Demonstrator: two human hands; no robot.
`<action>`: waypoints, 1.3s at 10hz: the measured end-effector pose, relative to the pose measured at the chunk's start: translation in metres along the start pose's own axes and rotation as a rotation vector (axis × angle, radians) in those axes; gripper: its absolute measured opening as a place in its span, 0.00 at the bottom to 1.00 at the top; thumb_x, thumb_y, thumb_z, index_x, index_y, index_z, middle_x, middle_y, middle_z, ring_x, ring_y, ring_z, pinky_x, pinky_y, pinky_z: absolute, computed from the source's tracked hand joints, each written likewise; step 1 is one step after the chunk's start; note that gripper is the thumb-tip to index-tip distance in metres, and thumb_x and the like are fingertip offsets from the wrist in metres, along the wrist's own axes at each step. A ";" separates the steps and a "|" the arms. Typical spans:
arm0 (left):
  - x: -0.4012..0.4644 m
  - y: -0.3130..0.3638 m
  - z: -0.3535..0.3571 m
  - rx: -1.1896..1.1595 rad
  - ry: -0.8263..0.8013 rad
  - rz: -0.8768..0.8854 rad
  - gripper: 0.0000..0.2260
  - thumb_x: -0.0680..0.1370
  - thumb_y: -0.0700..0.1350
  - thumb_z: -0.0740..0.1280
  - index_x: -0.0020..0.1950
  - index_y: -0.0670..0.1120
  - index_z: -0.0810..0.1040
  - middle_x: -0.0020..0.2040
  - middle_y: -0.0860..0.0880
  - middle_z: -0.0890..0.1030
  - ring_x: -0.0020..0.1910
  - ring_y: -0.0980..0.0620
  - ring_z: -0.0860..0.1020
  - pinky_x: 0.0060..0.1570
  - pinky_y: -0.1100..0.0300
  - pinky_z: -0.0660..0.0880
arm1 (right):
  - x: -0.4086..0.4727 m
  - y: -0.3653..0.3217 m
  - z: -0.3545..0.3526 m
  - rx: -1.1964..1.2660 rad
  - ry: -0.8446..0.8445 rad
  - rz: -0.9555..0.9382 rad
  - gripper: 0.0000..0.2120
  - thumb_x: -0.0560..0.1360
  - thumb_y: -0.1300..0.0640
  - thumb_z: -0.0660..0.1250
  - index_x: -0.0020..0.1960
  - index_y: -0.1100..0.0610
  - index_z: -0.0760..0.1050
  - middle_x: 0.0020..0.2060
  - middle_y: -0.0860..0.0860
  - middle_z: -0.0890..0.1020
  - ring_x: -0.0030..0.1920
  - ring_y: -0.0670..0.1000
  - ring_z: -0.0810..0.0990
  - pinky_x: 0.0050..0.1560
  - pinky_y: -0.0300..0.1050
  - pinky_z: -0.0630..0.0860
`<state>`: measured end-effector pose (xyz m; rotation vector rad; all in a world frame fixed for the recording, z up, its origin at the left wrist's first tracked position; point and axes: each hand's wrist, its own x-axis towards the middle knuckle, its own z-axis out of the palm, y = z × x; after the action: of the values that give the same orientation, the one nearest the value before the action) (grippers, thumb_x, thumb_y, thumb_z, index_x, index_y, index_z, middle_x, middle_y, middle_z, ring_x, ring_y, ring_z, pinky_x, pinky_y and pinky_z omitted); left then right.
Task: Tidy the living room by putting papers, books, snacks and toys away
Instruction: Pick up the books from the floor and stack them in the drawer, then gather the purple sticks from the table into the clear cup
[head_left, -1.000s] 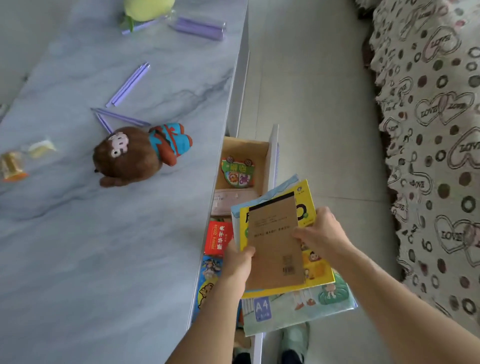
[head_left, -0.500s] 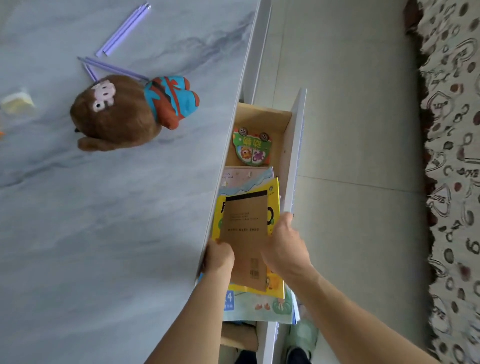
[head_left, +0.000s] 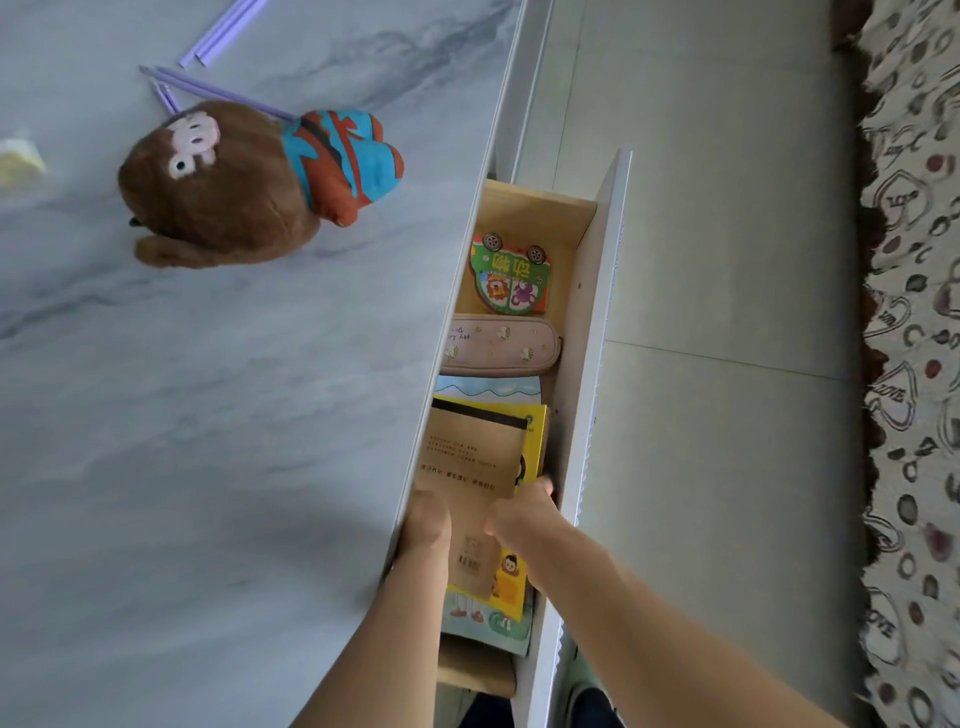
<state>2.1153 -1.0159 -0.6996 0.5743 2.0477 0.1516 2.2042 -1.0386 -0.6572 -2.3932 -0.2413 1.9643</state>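
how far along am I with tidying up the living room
Partly done. The car-shaped book and pencil case lie in the open drawer. Both hands, left hand and right hand, are lowering the book stack in. The plush monkey and purple strips remain on the table.

A grey marble-patterned tabletop (head_left: 208, 415) fills the left side, pale tiled floor (head_left: 727, 260) (visible grout lines) runs down the middle, and a sofa cover (head_left: 919, 312) printed with hearts and rings borders the right edge under soft, even daylight.
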 end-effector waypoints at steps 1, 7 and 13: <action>-0.011 -0.006 -0.002 0.099 -0.004 0.028 0.20 0.85 0.41 0.51 0.75 0.33 0.61 0.75 0.37 0.64 0.74 0.41 0.63 0.68 0.56 0.60 | -0.003 0.006 0.004 0.045 0.051 -0.077 0.40 0.77 0.66 0.60 0.78 0.58 0.37 0.72 0.57 0.65 0.70 0.58 0.66 0.66 0.51 0.68; -0.071 0.020 -0.016 -0.070 -0.252 0.142 0.29 0.77 0.53 0.67 0.75 0.48 0.64 0.72 0.45 0.70 0.70 0.42 0.68 0.67 0.47 0.67 | -0.049 -0.007 -0.018 0.319 0.171 -0.422 0.22 0.77 0.67 0.57 0.70 0.54 0.67 0.55 0.49 0.73 0.51 0.50 0.73 0.46 0.39 0.72; -0.184 0.070 -0.139 -0.699 -0.401 0.095 0.14 0.82 0.45 0.61 0.66 0.45 0.71 0.63 0.46 0.76 0.69 0.48 0.71 0.68 0.49 0.67 | -0.200 -0.020 -0.066 0.660 0.113 -0.573 0.10 0.79 0.66 0.58 0.55 0.58 0.76 0.47 0.56 0.82 0.44 0.53 0.82 0.41 0.46 0.79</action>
<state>2.0986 -1.0211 -0.4595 0.2310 1.4474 0.7152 2.2289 -1.0426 -0.4469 -1.7477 -0.2015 1.3637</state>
